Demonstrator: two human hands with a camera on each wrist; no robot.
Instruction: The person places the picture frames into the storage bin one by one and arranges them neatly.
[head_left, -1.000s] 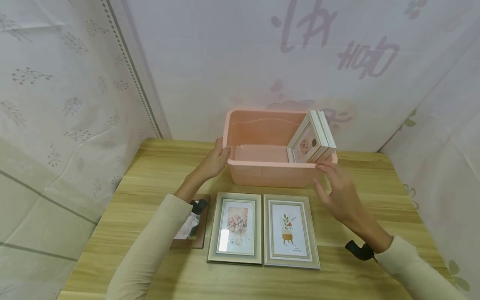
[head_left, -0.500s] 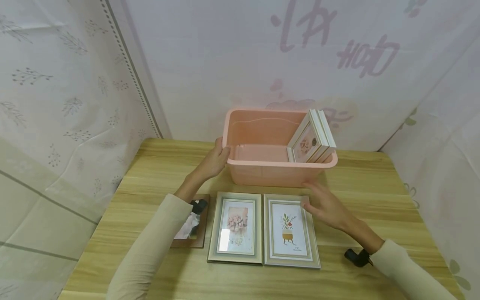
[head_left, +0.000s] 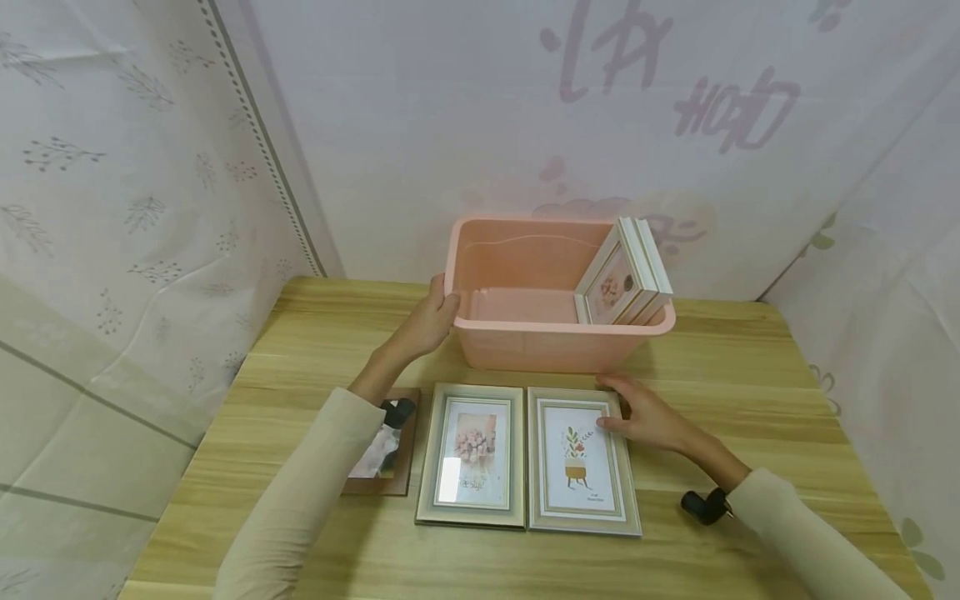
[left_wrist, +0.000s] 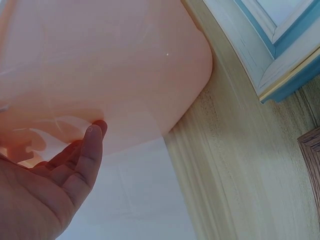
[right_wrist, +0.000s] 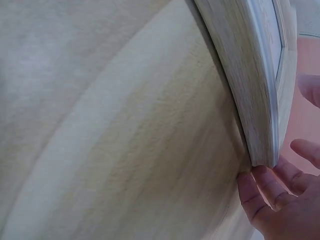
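Note:
A pink plastic bin (head_left: 547,346) stands at the back of the table. My left hand (head_left: 427,321) grips its left rim; the wrist view shows those fingers against the bin wall. Two white picture frames (head_left: 633,267) lean together inside, at the right end. In front lies a light wood picture frame (head_left: 573,521) with a potted-plant print. My right hand (head_left: 648,415) is at its far right corner, thumb over the frame. In the right wrist view, fingertips (right_wrist: 262,172) meet the frame's end, with thumb and index finger spread apart.
Beside the plant frame lies a champagne-coloured picture frame (head_left: 471,517) with a bouquet print. Farther left, a brown picture frame (head_left: 405,462) is partly covered by the left forearm. A patterned curtain (head_left: 420,142) hangs behind the wooden table (head_left: 525,571).
My right hand has let go of the bin's front right rim and moved down and left to the plant frame's far corner. The left hand keeps its place on the bin.

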